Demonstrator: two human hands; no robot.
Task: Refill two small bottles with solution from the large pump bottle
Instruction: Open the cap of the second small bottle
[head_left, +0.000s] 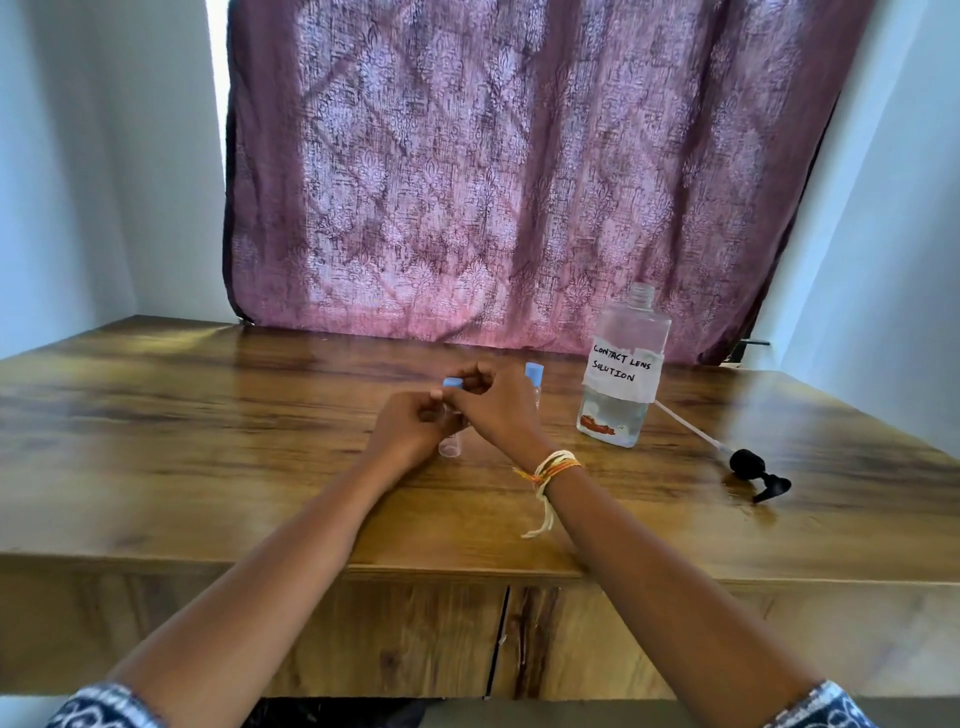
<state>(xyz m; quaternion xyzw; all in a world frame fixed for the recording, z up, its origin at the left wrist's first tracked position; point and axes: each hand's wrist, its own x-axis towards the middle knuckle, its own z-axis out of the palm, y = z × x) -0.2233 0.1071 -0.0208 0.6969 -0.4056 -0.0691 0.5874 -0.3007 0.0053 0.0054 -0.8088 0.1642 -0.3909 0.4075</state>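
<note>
- Gripped in the left hand (410, 423) is a small clear bottle (450, 446), its base showing below the curled fingers, just above the wooden table (208, 441).
- A blue cap (453, 383) is pinched at the top of that bottle by the fingertips of the right hand (496, 402); whether the cap is seated on the neck or lifted off cannot be told.
- Both hands are held closed and touching each other near the middle of the table.
- A second small bottle with a blue cap (534, 370) is seen upright just behind the right hand, mostly hidden by it.
- The large bottle (623, 374) stands upright to the right, well apart from the hands, its neck uncapped, with clear liquid in its lower part and a white label handwritten "CONTACT LENS SOLUTION".
- The black pump head (758, 475) with its long dip tube lies flat on the table to the right of the large bottle, the tube pointing back toward the bottle's base.
- A bundle of thread bands (553, 465) is worn on the right wrist.
- A patterned purple curtain (519, 171) hangs behind the table.
</note>
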